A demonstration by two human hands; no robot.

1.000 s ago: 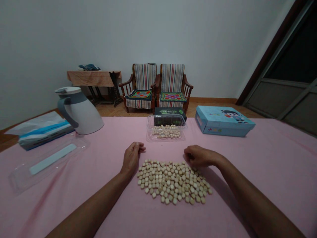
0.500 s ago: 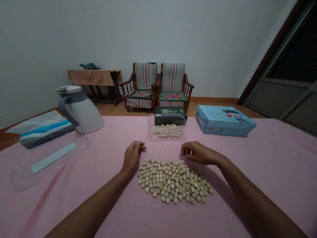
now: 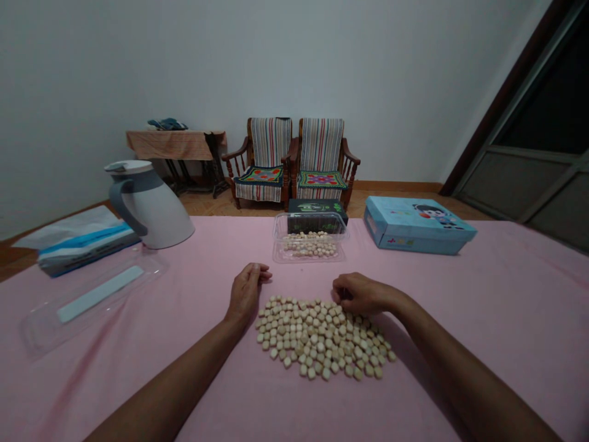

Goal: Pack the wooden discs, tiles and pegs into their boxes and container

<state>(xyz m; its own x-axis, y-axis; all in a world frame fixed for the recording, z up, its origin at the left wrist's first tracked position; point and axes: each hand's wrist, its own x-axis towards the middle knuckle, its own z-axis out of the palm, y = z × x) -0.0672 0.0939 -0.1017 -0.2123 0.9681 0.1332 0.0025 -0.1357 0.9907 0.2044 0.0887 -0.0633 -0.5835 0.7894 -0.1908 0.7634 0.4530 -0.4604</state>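
Note:
A pile of small, pale, rounded-square pieces [image 3: 317, 337] is spread on the pink cloth in front of me. My right hand [image 3: 361, 293] is at the far right edge of this pile, with its fingers curled together and pointing down. What its fingertips pinch, if anything, is hidden. To the left of the pile my left hand [image 3: 246, 291] rests on its edge on the cloth, fingers loosely stretched out and nothing in them. Behind both hands stands a clear plastic container [image 3: 280, 252], its lid raised, with similar small pieces [image 3: 310, 244] inside.
A black box [image 3: 317, 207] is just behind the container. On the right lies a light-blue box [image 3: 414, 224]. To the left are a white-and-grey jug [image 3: 161, 209], a tissue pack [image 3: 87, 248] and a clear plastic lid [image 3: 46, 328]. Two armchairs [image 3: 271, 147] stand beyond the table.
My right hand has come down and slightly nearer, to the far right edge of the pile, and its fingers are more tightly curled. My left hand stays put.

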